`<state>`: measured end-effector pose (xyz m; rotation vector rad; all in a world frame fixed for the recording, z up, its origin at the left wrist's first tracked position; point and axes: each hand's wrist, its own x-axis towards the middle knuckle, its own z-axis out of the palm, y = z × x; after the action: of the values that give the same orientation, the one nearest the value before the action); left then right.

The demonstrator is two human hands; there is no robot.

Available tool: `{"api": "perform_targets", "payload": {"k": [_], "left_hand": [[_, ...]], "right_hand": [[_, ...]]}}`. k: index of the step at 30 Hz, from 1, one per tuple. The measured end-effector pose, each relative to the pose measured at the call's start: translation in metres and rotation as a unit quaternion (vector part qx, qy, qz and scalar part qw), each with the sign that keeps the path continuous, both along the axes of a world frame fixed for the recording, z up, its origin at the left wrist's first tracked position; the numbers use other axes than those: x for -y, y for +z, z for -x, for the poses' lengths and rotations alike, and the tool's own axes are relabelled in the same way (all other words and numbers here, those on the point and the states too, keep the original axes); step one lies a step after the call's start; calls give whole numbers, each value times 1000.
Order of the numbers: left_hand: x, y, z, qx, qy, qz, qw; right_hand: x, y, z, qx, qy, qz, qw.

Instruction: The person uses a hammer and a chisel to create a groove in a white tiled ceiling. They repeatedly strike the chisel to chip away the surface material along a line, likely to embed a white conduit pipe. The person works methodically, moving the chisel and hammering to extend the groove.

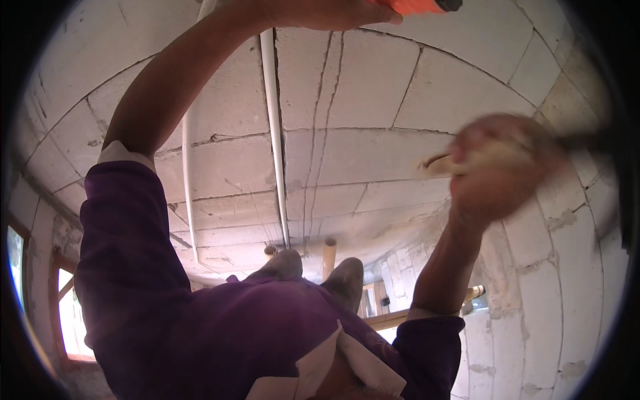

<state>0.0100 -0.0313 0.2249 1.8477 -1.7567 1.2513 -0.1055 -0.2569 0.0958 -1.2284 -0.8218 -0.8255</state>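
Note:
At the top edge my left hand (343, 15), partly cut off, grips an orange object (420, 6) with a dark end, held against a wall of pale blocks (347, 80). My right hand (493, 187), smeared by motion at the right, is closed on a blurred tan-and-red object (493, 147) whose kind I cannot make out; a thin, darker tip points left from it. Two white pipes (273, 120) run along the block wall between my arms, beside grooves cut into the blocks.
Bamboo poles (329, 257) show beyond my legs and shoes (343, 287), with a wooden beam (393, 319) at the lower right. Framed window openings (73, 313) are at the lower left, and more block wall (547, 280) curves round on the right.

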Motion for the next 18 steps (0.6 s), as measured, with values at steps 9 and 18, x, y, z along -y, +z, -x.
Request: {"api": "perform_targets", "payload": {"k": [9,18], "left_hand": [[-5,-2,-1,-9,-13,11,1000],[-1,-14,10,12,-18,19,1000]], "right_hand": [[-28,7,-3,-56,-244,96,963],[-24,1,4,-179,-271,173,930]]}}
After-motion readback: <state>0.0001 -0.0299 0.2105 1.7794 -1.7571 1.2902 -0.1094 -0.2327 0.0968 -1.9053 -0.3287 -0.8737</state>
